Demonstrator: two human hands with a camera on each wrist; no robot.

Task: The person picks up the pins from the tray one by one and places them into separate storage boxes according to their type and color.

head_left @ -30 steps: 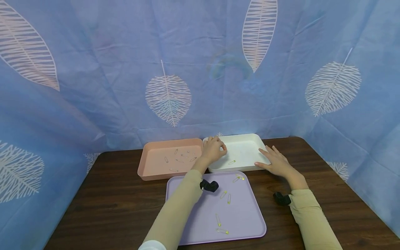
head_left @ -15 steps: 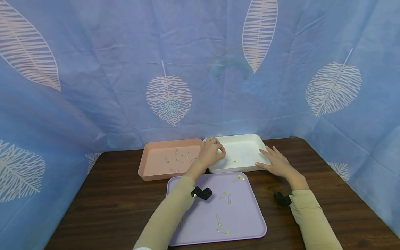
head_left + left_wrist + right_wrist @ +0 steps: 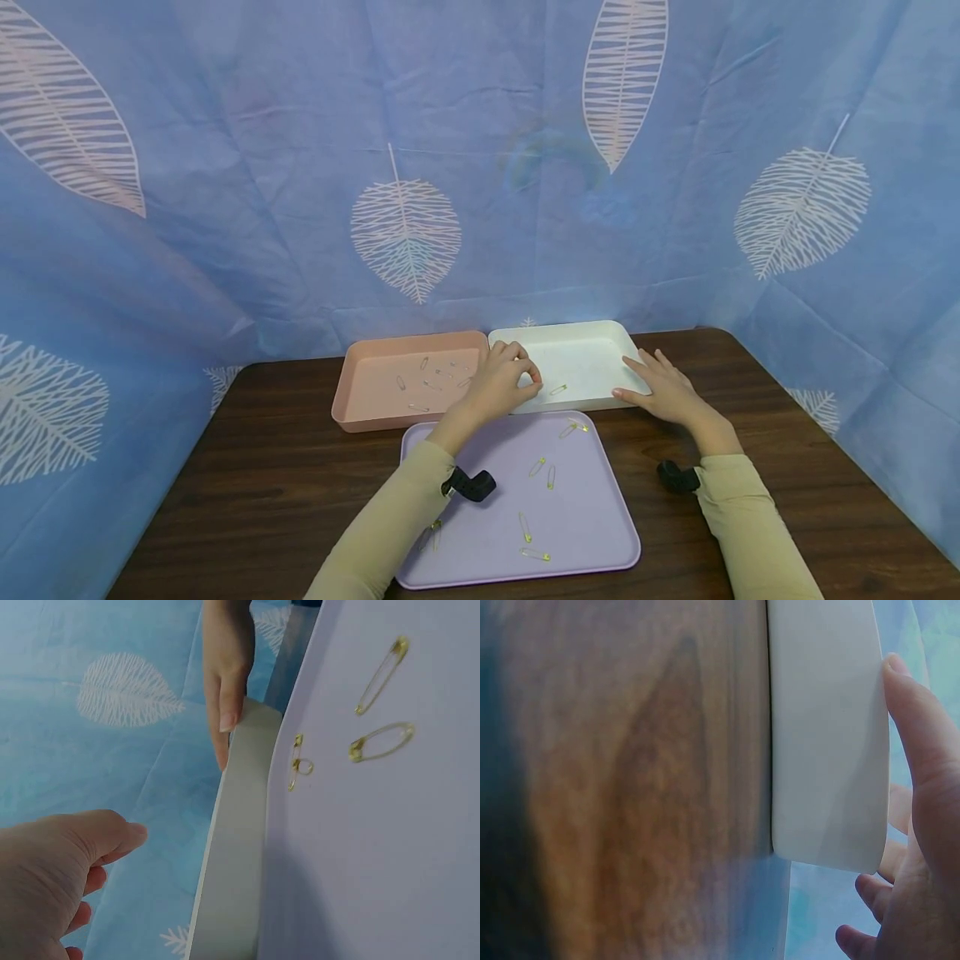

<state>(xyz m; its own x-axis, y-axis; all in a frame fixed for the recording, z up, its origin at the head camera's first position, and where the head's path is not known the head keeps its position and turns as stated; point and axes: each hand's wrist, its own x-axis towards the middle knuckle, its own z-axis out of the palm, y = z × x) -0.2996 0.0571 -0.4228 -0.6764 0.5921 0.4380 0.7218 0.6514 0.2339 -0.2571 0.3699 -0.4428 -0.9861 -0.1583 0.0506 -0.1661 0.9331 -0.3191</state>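
In the head view, my left hand (image 3: 495, 387) hovers over the left part of the white tray (image 3: 588, 354), thumb and index finger curled into a ring. Nothing shows between those fingertips; whether they pinch something I cannot tell. One yellow-headed safety pin (image 3: 558, 389) lies in that tray, right of the left fingertips. My right hand (image 3: 667, 396) is at the tray's right end with fingers spread. In the right wrist view its thumb (image 3: 900, 682) touches the rim. Several gold safety pins (image 3: 545, 557) are scattered on the lilac tray (image 3: 585, 517) under my left forearm.
Left of the white tray stands a pink tray (image 3: 375, 396) holding several small silver safety pins (image 3: 401, 383). All three trays sit close together on a dark wooden table (image 3: 247, 483). A blue leaf-print curtain (image 3: 480, 208) hangs right behind the table.
My left hand has drawn back toward the front of the white tray, its forearm shifting left and uncovering more pins on the lilac tray. The right hand stays in place.
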